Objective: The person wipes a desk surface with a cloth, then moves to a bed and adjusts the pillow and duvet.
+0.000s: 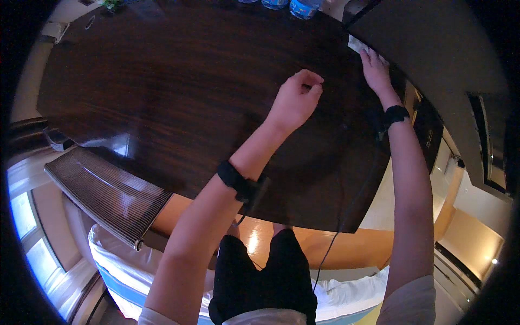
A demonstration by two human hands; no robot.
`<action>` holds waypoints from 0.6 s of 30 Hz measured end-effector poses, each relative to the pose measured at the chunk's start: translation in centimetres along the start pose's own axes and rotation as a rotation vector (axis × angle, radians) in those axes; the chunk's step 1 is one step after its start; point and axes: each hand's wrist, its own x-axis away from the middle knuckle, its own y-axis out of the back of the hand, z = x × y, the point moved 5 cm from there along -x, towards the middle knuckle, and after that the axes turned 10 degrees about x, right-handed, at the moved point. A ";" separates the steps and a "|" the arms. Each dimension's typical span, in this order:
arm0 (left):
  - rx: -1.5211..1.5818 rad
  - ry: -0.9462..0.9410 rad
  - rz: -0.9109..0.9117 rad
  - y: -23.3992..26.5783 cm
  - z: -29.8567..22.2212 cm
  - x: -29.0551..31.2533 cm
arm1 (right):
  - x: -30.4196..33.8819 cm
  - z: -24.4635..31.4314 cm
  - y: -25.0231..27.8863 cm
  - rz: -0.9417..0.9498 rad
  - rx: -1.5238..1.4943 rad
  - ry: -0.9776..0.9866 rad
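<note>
Above the dark wooden table (216,81), my left hand (298,97) hovers near its right half. Its fingers curl loosely in toward the thumb, and I see nothing in them. My right hand (375,69) reaches to the far right edge of the table. It rests over a white, flat, cloth-like piece (355,44), with the fingers laid along it and part of it covered by the hand. Whether this is a cloth or a thin packet, I cannot tell. A black band (234,177) circles my left wrist, and another band (396,115) my right.
Clear plastic bottles with blue labels (304,7) stand at the far edge. A dark panel (433,49) rises along the right side. A ribbed chair back (111,189) touches the near left side. A thin black cable (330,244) hangs over the near edge.
</note>
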 end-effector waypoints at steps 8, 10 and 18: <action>0.014 -0.020 0.029 -2.7 -1.4 -4.3 | 3.5 -2.0 1.1 -0.325 -0.027 0.174; 0.044 0.073 0.012 -1.9 -0.9 -4.7 | 8.6 0.5 1.6 -0.286 -0.123 0.212; 0.160 0.094 -0.017 -1.2 -0.3 -4.6 | 32.5 8.2 2.9 0.056 -0.086 0.241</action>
